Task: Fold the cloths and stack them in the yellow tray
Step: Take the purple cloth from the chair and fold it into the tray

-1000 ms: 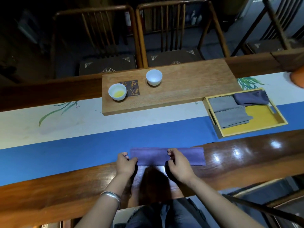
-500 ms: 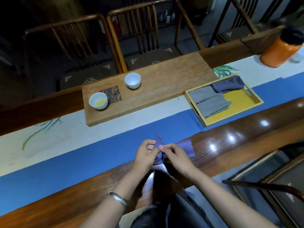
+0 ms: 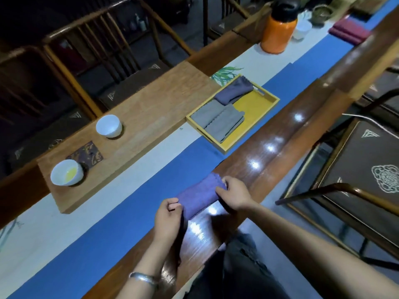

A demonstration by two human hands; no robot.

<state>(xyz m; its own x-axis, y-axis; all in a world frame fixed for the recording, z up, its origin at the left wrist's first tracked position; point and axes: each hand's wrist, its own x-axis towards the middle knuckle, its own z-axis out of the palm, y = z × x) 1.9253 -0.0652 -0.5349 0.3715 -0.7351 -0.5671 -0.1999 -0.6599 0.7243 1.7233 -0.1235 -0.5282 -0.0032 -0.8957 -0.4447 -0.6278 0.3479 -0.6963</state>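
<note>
Head view: left hand [image 3: 167, 216] and right hand [image 3: 234, 194] each pinch an end of the folded purple cloth [image 3: 199, 197] at the table's near edge. Yellow tray [image 3: 257, 131] holds folded cloths.

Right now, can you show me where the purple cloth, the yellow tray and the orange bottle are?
purple cloth [image 3: 199, 196], head view, middle of its folded top.
yellow tray [image 3: 255, 104], head view, bare yellow floor.
orange bottle [image 3: 277, 34], head view, middle of its body.

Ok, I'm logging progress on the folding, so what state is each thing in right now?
Purple cloth: folded, on the table edge, held at both ends.
Left hand: pinching the cloth's near end.
Right hand: gripping its far end.
Yellow tray: partly filled.
Grey cloths: folded, in tray.
Dark cloth: in tray, loosely folded.
Near cup: holds yellow liquid.
Far cup: upright.
</note>
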